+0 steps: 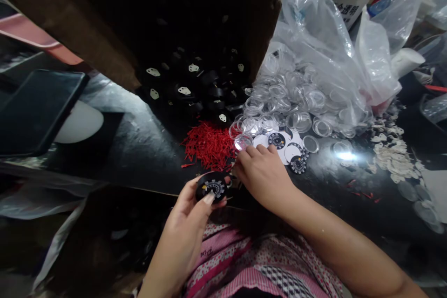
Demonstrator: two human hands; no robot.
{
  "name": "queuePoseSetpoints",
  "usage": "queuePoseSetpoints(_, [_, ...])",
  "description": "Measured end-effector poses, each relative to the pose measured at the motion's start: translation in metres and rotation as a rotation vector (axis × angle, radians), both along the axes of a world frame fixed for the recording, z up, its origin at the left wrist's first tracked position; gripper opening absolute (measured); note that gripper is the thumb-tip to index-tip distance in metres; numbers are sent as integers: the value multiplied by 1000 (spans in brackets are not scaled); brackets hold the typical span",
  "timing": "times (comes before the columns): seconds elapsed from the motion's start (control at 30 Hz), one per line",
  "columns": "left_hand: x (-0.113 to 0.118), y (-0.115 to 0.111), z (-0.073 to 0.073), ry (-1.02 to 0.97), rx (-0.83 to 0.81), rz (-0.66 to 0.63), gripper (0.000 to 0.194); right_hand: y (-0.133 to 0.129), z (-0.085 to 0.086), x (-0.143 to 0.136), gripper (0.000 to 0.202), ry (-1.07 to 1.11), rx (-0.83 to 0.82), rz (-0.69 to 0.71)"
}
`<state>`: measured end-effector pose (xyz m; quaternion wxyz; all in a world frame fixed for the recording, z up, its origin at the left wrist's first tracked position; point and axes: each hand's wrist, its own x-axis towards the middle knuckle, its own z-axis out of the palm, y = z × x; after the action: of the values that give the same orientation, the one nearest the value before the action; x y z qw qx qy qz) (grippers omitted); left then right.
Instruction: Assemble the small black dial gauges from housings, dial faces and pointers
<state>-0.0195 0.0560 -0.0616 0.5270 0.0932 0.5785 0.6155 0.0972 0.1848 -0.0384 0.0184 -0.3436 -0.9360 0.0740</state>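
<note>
My left hand grips a small round black gauge case, its thumb pressed on the printed face with white scale marks and a yellow spot. Just right of it, my right hand is closed with fingers bent; its fingertips are partly hidden, and I cannot make out what they hold. Beyond both hands lies a heap of thin red pointers. Past the right knuckles are loose dial discs, some white side up and others black with printed scales.
A dark cardboard box lies tipped behind the pointers, holding black cases. Clear round lenses spill from a plastic bag. Pale flat metal pieces lie at right. A dark-screened tablet or phone leans on a white object at left.
</note>
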Motion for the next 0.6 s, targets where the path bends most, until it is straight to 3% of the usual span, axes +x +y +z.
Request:
queuePoseSetpoints(0.1, [4, 7, 2, -186, 48, 52, 24, 1, -6, -3, 16, -37, 20, 16])
queuePoseSetpoints(0.2, [9, 13, 3, -303, 91, 53, 25, 1, -7, 7, 13, 4, -59, -42])
queuePoseSetpoints(0.4, [22, 25, 5, -595, 89, 8, 26, -7, 0, 29, 3, 370, -325, -122])
queuePoseSetpoints(0.5, [26, 28, 7, -608, 103, 48, 23, -11, 4, 34, 5, 456, -353, -105])
queuePoseSetpoints(0.6, [30, 28, 7, -496, 152, 59, 24, -14, 7, 38, 4, 457, -363, -129])
